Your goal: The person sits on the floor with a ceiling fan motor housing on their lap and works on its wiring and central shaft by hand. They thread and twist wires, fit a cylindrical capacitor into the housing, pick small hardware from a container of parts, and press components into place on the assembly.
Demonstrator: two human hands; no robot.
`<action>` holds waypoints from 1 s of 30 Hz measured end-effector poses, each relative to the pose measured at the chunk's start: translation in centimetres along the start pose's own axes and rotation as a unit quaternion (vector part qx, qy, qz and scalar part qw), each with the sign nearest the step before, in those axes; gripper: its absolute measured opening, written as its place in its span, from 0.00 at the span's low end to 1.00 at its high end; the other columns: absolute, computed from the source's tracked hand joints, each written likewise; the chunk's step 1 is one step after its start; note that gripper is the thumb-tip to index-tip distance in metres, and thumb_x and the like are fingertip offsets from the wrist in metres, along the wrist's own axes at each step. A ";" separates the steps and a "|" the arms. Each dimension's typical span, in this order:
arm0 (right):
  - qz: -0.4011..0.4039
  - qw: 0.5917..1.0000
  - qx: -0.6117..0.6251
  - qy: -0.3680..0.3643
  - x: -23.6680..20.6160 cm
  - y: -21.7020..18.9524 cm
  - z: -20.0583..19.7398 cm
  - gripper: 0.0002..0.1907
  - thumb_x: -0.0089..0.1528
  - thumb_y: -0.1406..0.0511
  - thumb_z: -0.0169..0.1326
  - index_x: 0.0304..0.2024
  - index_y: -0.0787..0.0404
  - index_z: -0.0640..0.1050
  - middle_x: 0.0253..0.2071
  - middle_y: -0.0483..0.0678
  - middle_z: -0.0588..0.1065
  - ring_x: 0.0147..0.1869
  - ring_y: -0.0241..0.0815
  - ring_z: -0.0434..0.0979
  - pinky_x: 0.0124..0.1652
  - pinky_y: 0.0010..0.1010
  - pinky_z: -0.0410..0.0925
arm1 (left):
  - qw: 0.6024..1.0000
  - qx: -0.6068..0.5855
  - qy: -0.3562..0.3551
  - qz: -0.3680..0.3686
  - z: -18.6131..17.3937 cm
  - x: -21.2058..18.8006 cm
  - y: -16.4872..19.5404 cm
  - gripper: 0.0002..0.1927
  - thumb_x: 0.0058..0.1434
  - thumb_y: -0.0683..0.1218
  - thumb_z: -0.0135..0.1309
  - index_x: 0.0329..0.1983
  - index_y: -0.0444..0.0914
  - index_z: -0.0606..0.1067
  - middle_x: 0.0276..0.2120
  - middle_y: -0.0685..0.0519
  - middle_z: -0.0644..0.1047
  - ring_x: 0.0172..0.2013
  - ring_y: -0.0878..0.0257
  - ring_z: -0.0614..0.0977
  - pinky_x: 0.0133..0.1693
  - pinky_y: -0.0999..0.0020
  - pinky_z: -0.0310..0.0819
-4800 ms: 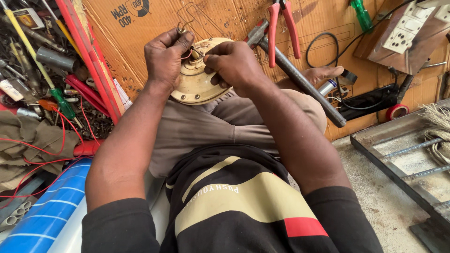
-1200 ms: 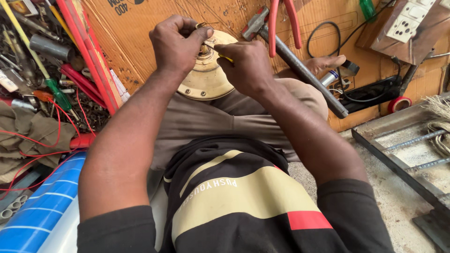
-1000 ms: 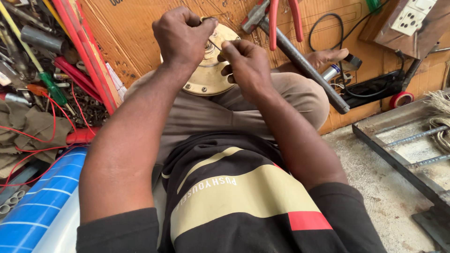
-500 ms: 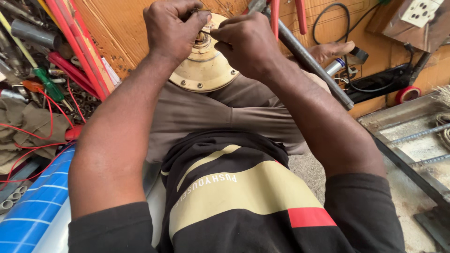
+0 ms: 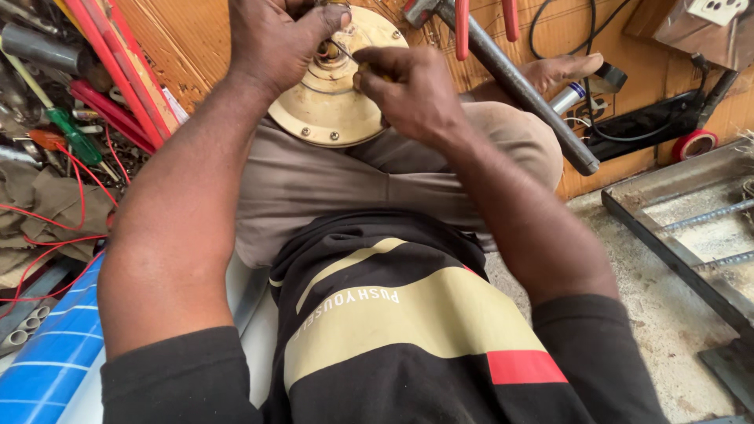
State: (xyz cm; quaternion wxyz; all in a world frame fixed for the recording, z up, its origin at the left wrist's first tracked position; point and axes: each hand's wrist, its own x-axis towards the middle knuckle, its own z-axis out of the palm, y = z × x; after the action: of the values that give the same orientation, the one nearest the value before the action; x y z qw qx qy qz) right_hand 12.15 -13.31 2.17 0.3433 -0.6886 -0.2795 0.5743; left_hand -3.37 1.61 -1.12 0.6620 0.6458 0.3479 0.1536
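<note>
A round cream-coloured metal housing [image 5: 330,110], like a fan motor cover with bolts around its rim, rests on my lap against my knees. My left hand [image 5: 275,39] grips its top edge, thumb near the hub in the middle. My right hand [image 5: 408,94] is closed on a thin metal tool [image 5: 345,53] whose tip points into the hub. Part of the housing's top is hidden behind my left hand.
A hammer with a grey steel handle [image 5: 518,86] leans across my right knee, red-handled pliers [image 5: 463,23] above it. Red wires, a green screwdriver [image 5: 71,133] and red rods lie at left. A black power strip [image 5: 652,118], red tape roll [image 5: 695,145] and metal tray [image 5: 683,235] sit at right.
The view has tilted down, so hands and housing now sit at the top edge. My right hand has kept working the thin tool at the hub while my left hand holds on.
</note>
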 end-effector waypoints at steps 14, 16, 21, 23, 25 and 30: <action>-0.354 0.894 -0.274 -0.001 1.1 -1.5 -2.7 0.18 0.59 0.71 0.64 0.52 0.61 0.84 0.34 0.56 0.80 0.34 0.49 0.82 0.36 0.38 0.73 | 0.997 -0.005 -0.011 -0.079 -0.6 0.0 0.3 0.07 0.66 0.39 0.66 0.34 0.34 0.80 0.29 0.57 0.82 0.28 0.72 0.81 0.30 0.74 0.76; -0.250 0.952 -0.178 0.012 0.4 -1.1 -2.1 0.17 0.62 0.67 0.64 0.53 0.62 0.82 0.36 0.53 0.81 0.32 0.42 0.81 0.34 0.33 0.74 | 0.998 0.034 0.022 -0.043 0.0 0.2 0.5 0.09 0.64 0.40 0.69 0.32 0.34 0.79 0.27 0.56 0.81 0.27 0.72 0.81 0.29 0.74 0.75; 0.034 0.995 0.094 -0.001 -0.2 0.2 -0.9 0.15 0.69 0.61 0.57 0.51 0.65 0.82 0.37 0.43 0.83 0.26 0.27 0.74 0.25 0.22 0.67 | 0.955 0.243 0.144 0.087 2.3 0.2 0.8 0.17 0.54 0.44 0.78 0.25 0.33 0.77 0.22 0.56 0.80 0.22 0.72 0.79 0.25 0.73 0.73; 0.057 0.984 0.169 -0.008 0.1 0.6 -1.0 0.14 0.67 0.63 0.60 0.50 0.66 0.82 0.36 0.44 0.82 0.24 0.28 0.71 0.23 0.22 0.63 | 0.956 0.229 0.176 0.051 3.0 0.1 0.9 0.16 0.54 0.43 0.76 0.23 0.33 0.78 0.20 0.57 0.80 0.20 0.72 0.78 0.23 0.72 0.71; 0.084 0.969 0.230 -0.014 0.5 0.8 -1.1 0.13 0.65 0.64 0.62 0.48 0.67 0.82 0.35 0.45 0.82 0.23 0.28 0.69 0.21 0.21 0.60 | 0.959 0.199 0.202 0.026 3.2 -0.1 0.8 0.15 0.54 0.42 0.74 0.21 0.34 0.78 0.18 0.57 0.81 0.20 0.72 0.78 0.23 0.72 0.71; 0.128 0.952 0.275 -0.036 0.6 0.9 -1.7 0.12 0.64 0.65 0.61 0.46 0.68 0.81 0.33 0.44 0.81 0.20 0.27 0.65 0.19 0.20 0.56 | 0.962 0.164 0.207 0.063 3.2 -0.8 0.7 0.12 0.57 0.42 0.73 0.26 0.33 0.80 0.23 0.57 0.83 0.22 0.70 0.82 0.27 0.72 0.75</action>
State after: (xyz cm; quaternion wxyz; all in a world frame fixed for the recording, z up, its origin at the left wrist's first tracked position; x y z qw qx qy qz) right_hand 13.87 -13.63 1.28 0.4327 -0.5764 -0.0325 0.6924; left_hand -1.61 -1.19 -0.45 0.4494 0.7202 0.4566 0.2662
